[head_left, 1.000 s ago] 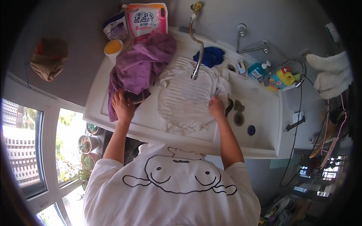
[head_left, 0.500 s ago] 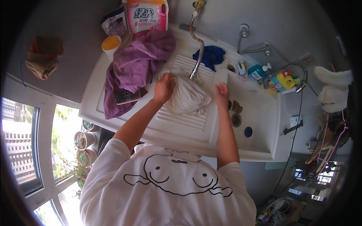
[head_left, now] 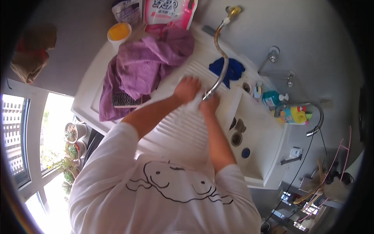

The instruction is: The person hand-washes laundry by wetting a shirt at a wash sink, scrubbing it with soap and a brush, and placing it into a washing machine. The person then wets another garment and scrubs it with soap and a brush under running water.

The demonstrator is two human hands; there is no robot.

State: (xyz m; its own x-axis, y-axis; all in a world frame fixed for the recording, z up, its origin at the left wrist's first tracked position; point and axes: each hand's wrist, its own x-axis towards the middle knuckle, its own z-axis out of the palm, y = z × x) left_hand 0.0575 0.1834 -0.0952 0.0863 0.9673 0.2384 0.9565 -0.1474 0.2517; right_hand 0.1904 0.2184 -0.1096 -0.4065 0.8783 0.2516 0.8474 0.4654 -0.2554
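White wet-looking cloth (head_left: 193,104) is bunched on the ridged washboard (head_left: 180,130) and mostly hidden by my hands and forearms. My left hand (head_left: 187,89) presses down on it with the fingers curled over. Close by on the right, my right hand (head_left: 210,104) is closed at the cloth, just under the metal end of the flexible hose (head_left: 218,84). The fingers of that hand are partly hidden. A purple towel (head_left: 144,66) lies crumpled left of my hands, with a dark-bristled brush (head_left: 126,100) poking out from it.
Beyond my hands lies a dark blue cloth (head_left: 228,71). The sink basin (head_left: 253,160) is on the right, with a teal soap bottle (head_left: 271,98) and a yellow bottle (head_left: 294,115) on its ledge. A tub with orange contents (head_left: 119,32) and a detergent bag (head_left: 169,13) stand behind the towel.
My right hand has come from the basin's edge over to the cloth beside my left hand. The spread-out white cloth is now gathered and mostly covered. The head view has shifted and tilted.
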